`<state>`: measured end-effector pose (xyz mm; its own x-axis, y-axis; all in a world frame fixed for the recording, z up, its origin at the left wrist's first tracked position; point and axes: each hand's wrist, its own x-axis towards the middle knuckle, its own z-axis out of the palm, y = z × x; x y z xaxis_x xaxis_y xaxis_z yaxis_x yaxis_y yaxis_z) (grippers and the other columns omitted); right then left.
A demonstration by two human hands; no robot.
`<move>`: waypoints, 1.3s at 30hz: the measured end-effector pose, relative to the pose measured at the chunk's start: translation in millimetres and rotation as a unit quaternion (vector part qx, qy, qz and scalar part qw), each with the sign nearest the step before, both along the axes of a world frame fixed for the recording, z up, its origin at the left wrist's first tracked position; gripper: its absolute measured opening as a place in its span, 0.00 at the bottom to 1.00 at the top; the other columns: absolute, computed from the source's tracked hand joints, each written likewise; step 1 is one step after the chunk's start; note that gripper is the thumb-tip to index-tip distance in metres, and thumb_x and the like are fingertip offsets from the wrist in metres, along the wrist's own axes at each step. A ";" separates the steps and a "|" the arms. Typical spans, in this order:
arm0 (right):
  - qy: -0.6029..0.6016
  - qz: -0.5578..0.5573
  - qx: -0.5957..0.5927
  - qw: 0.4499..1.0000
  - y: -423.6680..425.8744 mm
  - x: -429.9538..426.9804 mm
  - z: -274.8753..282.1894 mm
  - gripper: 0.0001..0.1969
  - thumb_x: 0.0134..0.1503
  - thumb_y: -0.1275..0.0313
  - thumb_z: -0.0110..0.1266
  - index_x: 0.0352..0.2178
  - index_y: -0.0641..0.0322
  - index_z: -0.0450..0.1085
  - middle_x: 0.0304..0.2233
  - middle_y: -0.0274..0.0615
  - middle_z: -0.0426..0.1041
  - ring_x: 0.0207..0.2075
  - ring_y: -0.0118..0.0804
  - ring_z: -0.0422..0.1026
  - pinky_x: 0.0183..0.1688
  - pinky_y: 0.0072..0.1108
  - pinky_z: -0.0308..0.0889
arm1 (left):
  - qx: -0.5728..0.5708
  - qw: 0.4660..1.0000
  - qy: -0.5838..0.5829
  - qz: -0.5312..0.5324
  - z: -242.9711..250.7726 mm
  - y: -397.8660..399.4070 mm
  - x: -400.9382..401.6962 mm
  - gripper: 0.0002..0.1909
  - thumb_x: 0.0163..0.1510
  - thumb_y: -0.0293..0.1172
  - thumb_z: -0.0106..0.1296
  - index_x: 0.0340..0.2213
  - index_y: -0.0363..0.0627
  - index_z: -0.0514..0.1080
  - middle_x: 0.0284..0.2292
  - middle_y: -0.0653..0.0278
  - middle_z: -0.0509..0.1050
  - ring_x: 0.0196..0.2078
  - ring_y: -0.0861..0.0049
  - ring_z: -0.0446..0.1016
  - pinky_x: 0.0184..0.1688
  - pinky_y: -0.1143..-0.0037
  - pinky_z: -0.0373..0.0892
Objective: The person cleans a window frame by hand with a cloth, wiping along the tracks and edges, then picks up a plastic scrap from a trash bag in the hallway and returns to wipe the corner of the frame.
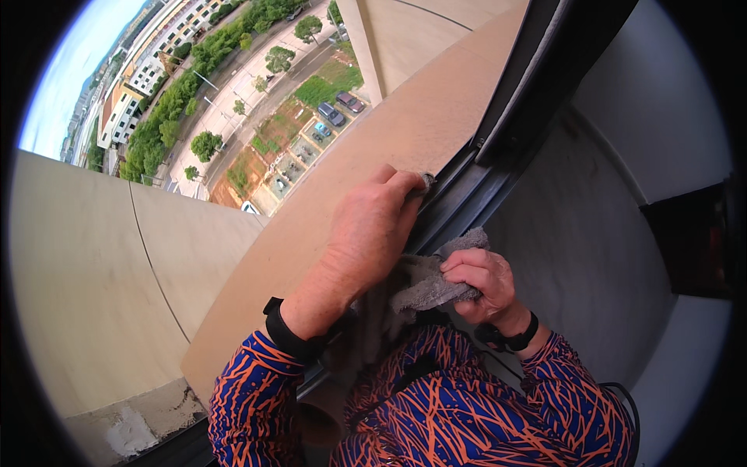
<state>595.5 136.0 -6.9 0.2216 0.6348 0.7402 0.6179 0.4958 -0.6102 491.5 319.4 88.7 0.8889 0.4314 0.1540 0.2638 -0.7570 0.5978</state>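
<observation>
My left hand point(373, 219) reaches over the metal window track point(452, 195), its fingertips closed on a small greyish piece of cloth point(428, 182) at the track's outer edge. Whether that piece belongs to the larger cloth cannot be told. Nearer my body, my right hand point(481, 283) grips a bunched grey terry cloth point(432, 292), with folds poking out above and to the left of the fingers. Part of the cloth hangs in shadow between my forearms. Black bands circle both wrists.
Outside the track lies a tan exterior ledge point(432, 122), with a long drop beyond it to parked cars point(331, 114) and trees. A dark window frame point(525, 76) rises at upper right. Beige outer walls point(76, 251) flank the opening. A black cable point(633, 403) runs by my right sleeve.
</observation>
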 end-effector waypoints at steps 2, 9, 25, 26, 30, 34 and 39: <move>0.005 0.000 -0.001 1.000 -3.7 3.9 -0.3 0.17 0.61 0.59 0.54 0.39 0.65 0.71 0.36 0.48 0.75 0.32 0.45 0.78 0.33 0.28 0.75 | 0.003 1.000 -0.007 -0.020 -1.7 -5.5 2.8 0.09 0.55 0.24 0.55 0.39 0.40 0.75 0.36 0.51 0.75 0.37 0.54 0.76 0.39 0.67 0.71; 0.007 -0.005 -0.007 1.000 -8.1 -0.2 4.5 0.15 0.59 0.62 0.54 0.38 0.65 0.71 0.35 0.48 0.75 0.32 0.45 0.78 0.33 0.28 0.75 | -0.001 1.000 -0.019 -0.016 8.9 -16.1 -0.6 0.08 0.56 0.23 0.54 0.39 0.40 0.76 0.35 0.52 0.76 0.37 0.56 0.77 0.39 0.68 0.71; 0.024 0.032 0.009 0.999 -33.2 12.2 -8.3 0.16 0.58 0.61 0.56 0.38 0.65 0.71 0.36 0.48 0.75 0.31 0.44 0.78 0.33 0.29 0.74 | -0.068 0.997 -0.035 0.008 -17.8 -39.2 32.9 0.10 0.53 0.24 0.53 0.39 0.42 0.74 0.36 0.50 0.76 0.39 0.52 0.76 0.41 0.64 0.72; 0.020 0.031 0.010 0.999 -43.4 20.7 -11.5 0.16 0.58 0.60 0.56 0.38 0.65 0.71 0.36 0.48 0.75 0.31 0.44 0.78 0.32 0.28 0.74 | -0.076 0.997 -0.025 0.010 -21.2 -49.1 43.0 0.10 0.53 0.24 0.53 0.39 0.41 0.74 0.36 0.50 0.77 0.39 0.51 0.77 0.42 0.64 0.72; 0.023 0.032 0.023 0.999 -40.1 26.7 -6.7 0.17 0.59 0.59 0.55 0.37 0.65 0.71 0.36 0.49 0.75 0.31 0.44 0.78 0.31 0.28 0.74 | -0.073 0.997 0.019 -0.002 -14.3 -47.1 53.3 0.12 0.54 0.25 0.54 0.42 0.39 0.74 0.36 0.51 0.77 0.39 0.65 0.78 0.43 0.71 0.72; 0.029 0.049 0.012 0.998 -9.4 11.3 11.0 0.17 0.60 0.61 0.54 0.39 0.67 0.71 0.38 0.50 0.75 0.34 0.47 0.78 0.35 0.30 0.74 | -0.037 0.999 0.026 -0.015 0.1 -15.4 40.6 0.12 0.55 0.24 0.52 0.42 0.40 0.75 0.36 0.49 0.77 0.38 0.58 0.78 0.41 0.69 0.72; 0.028 0.062 0.001 0.998 33.7 -13.8 33.1 0.16 0.58 0.63 0.56 0.40 0.67 0.71 0.38 0.50 0.75 0.34 0.48 0.78 0.36 0.30 0.74 | 0.076 0.983 0.169 -0.011 35.2 20.4 21.2 0.12 0.54 0.25 0.49 0.41 0.43 0.75 0.33 0.51 0.75 0.37 0.52 0.77 0.39 0.62 0.72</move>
<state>581.7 169.7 26.3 0.1820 0.6590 0.7298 0.5172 0.5671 -0.6410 512.7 339.9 123.9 0.9092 0.4063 -0.0912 0.4106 -0.8382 0.3589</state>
